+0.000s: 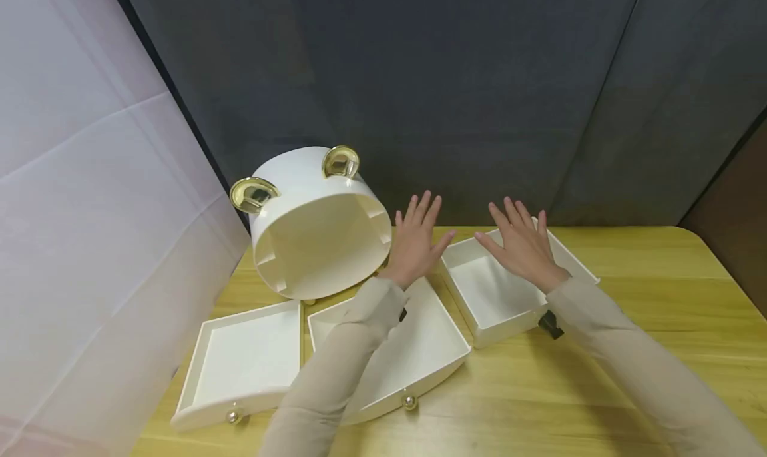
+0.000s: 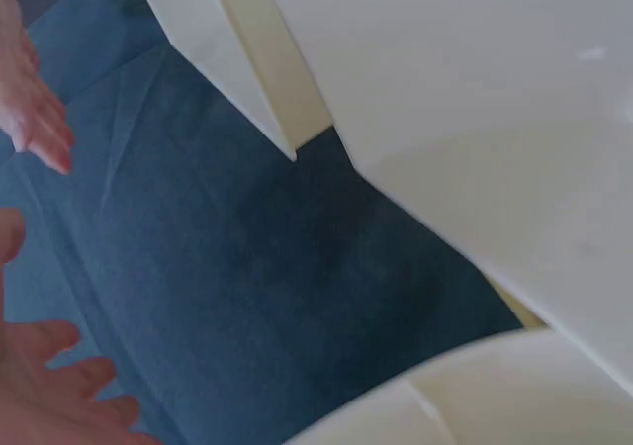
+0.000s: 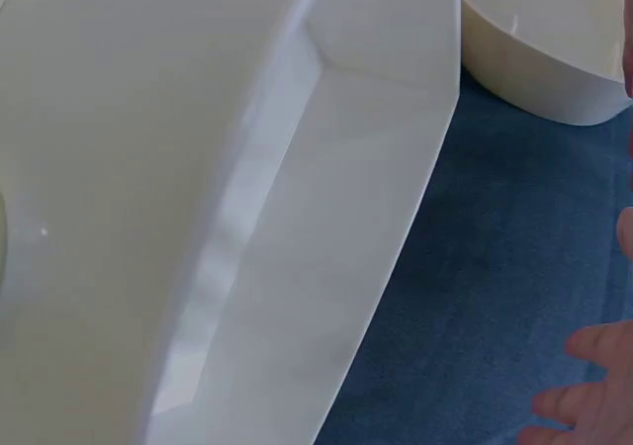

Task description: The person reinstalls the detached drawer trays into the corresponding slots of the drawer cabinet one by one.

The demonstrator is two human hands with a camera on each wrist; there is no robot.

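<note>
1. Both hands are held flat and spread above the worktop (image 1: 659,270), fingers straight, nothing gripped.
2. The left hand (image 1: 416,240) is poised just beside the open mouth of the round case (image 1: 317,227), which has been laid on its side, so the hollow inside and its side rails are turned towards the person.
3. The right hand (image 1: 521,247) is hovering over the right drawer (image 1: 503,290), seemingly the nearer of the two to being grasped; contact cannot be told.
4. Three cream drawers are set out in a row in front of the case: the left drawer (image 1: 242,360), the middle drawer (image 1: 413,354) partly hidden under the left sleeve, then the right one.
5. The case is seen as glossy cream plastic with two gold ear-shaped handles; the drawers are shallow, empty, gold-knobbed.
</note>
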